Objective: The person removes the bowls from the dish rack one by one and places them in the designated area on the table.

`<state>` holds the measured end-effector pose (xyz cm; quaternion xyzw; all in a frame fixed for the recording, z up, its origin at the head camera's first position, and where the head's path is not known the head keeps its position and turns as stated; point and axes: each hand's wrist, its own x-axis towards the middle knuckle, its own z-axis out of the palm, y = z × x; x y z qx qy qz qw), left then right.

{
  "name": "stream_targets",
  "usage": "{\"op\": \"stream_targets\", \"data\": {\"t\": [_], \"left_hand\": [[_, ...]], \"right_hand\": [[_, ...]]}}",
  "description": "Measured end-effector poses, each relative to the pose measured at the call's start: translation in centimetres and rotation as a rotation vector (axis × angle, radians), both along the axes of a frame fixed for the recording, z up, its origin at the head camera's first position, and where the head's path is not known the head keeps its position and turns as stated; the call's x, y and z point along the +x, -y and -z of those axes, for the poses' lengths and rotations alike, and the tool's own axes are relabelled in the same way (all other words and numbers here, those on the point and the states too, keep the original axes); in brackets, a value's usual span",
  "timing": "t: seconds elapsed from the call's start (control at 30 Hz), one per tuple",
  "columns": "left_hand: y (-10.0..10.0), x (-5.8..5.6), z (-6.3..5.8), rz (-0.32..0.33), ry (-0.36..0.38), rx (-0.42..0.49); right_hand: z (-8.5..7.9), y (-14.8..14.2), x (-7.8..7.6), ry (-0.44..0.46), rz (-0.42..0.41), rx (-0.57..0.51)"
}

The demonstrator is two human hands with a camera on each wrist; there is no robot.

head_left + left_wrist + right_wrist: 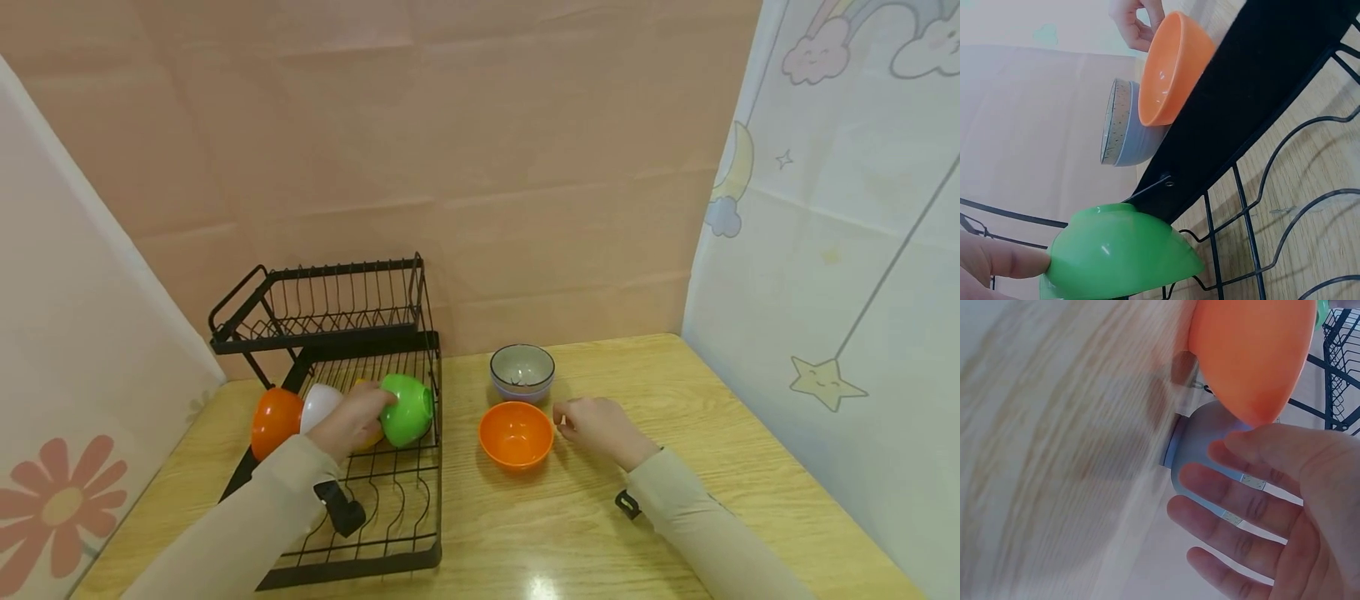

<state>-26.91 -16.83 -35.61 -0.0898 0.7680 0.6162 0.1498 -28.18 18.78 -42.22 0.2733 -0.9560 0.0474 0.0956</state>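
With its fingers on the rim side, my left hand (347, 423) pinches a green bowl (407, 410), which stands tilted on its side in the lower tier of a black dish rack (440, 525). A finger (1019, 257) presses against the green bowl in the left wrist view; the rest of that grip is hidden. On the table, an orange bowl (516, 435) stands upright. Close to its right rim is my right hand (603, 429), fingers loosely spread and holding nothing in the right wrist view. I cannot tell whether the thumb touches the rim.
Behind the orange bowl stands a blue-grey bowl (522, 392) with a speckled inside. Left of the green bowl, the rack holds another orange bowl (275, 422), a white bowl (320, 404) and a partly hidden yellow bowl (372, 439). The rack's upper tier (322, 340) overhangs the back.
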Motion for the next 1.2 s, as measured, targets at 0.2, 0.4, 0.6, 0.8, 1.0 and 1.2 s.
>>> {"op": "stream_targets", "data": {"t": [0.2, 0.4, 0.6, 0.8, 1.0, 1.2], "left_hand": [[0.3, 0.0, -0.3, -0.006, 0.000, 0.066], [0.9, 0.0, -1.2, 0.006, -0.002, 0.147], [0.8, 0.9, -2.4, 0.067, -0.043, 0.106], [-0.7, 3.4, -3.9, 0.186, -0.186, -0.208], [-2.7, 5.8, -5.1, 0.343, -0.453, -0.381], [-4.1, 7.4, -5.1, 0.517, -0.827, -0.683]], "right_hand": [[0.1, -0.2, 0.1, -0.023, -0.013, -0.008], [0.2, -0.2, 0.0, -0.046, -0.019, -0.008], [0.3, -0.2, 0.1, -0.077, -0.024, -0.009], [0.3, -0.2, 0.3, -0.065, -0.026, -0.002], [0.5, -0.2, 0.3, -0.050, -0.021, 0.001], [0.5, -0.2, 0.2, -0.075, -0.019, -0.004]]}}
